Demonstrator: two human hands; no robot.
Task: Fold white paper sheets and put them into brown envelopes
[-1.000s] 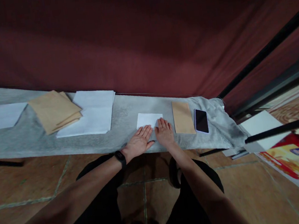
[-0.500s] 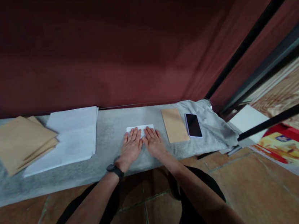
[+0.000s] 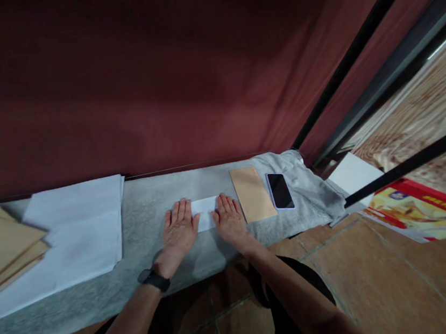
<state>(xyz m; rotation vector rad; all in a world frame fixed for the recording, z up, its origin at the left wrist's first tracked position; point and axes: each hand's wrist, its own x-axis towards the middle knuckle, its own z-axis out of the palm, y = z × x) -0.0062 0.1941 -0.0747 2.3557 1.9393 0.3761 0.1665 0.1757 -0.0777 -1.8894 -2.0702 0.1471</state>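
Resting my L hand [image 3: 179, 232] & R hand [image 3: 228, 221] flat, fingers a bit spread, nothing pinched. Small white paper [image 3: 205, 213] lies btwn them, a thumb on each side; long axis prob. left-right (ends partly hidden, can't be sure). Brown envelope [image 3: 253, 194]'s just right, nearer my R hand, phone [image 3: 280, 191] farther right.

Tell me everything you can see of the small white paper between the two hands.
The small white paper looks thin, with a plain, unmarked surface where it shows. It lies flat on the grey cloth, left of the single brown paper piece. The left hand and right hand rest flat at its sides, hiding its full width. Its far edge looks straight; whether it is folded, I cannot tell.
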